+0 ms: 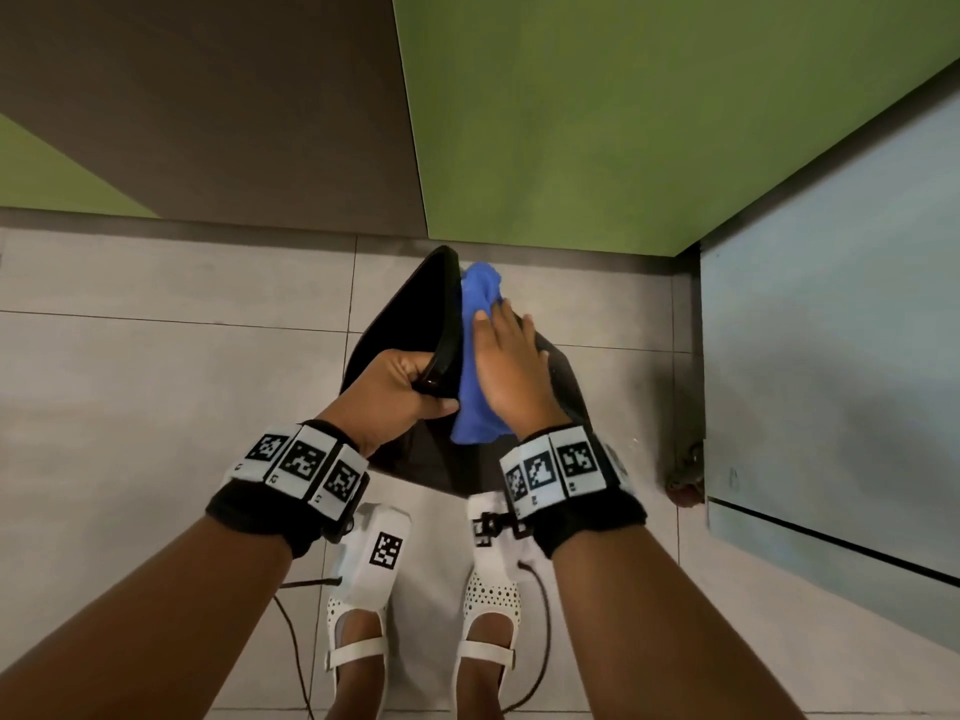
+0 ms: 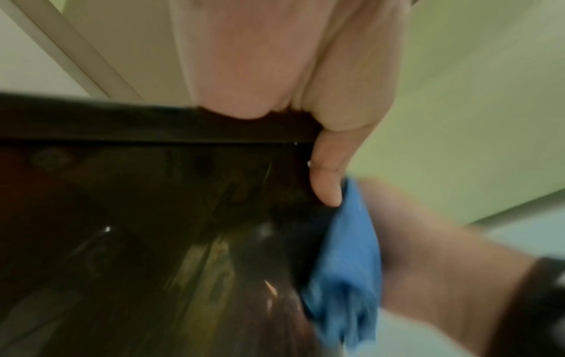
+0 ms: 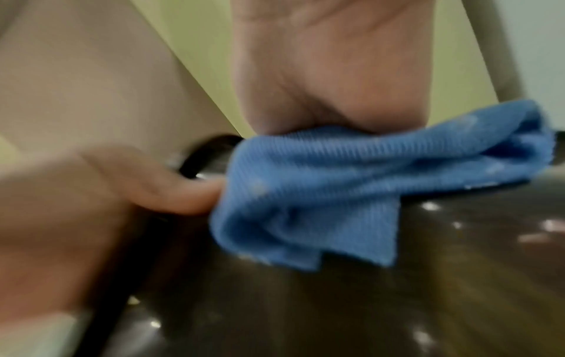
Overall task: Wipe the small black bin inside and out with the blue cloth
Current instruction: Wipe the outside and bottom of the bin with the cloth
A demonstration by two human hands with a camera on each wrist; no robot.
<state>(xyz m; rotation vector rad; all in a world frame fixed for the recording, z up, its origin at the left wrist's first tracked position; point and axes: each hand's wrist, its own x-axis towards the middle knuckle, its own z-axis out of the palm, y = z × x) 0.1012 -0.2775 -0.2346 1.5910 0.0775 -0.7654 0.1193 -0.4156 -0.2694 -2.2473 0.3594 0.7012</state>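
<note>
The small black bin is held tilted above the floor, its mouth facing left. My left hand grips its near rim, thumb outside and fingers hidden inside. My right hand lies flat with straight fingers, pressing the blue cloth against the bin's outer side. In the left wrist view my thumb lies over the bin's rim beside the cloth. In the right wrist view the folded cloth sits under my palm on the glossy bin wall.
Grey floor tiles lie below, and my feet in white shoes stand just behind the bin. Green and brown wall panels rise ahead, a pale blue panel stands close on the right, with a small reddish object at its base.
</note>
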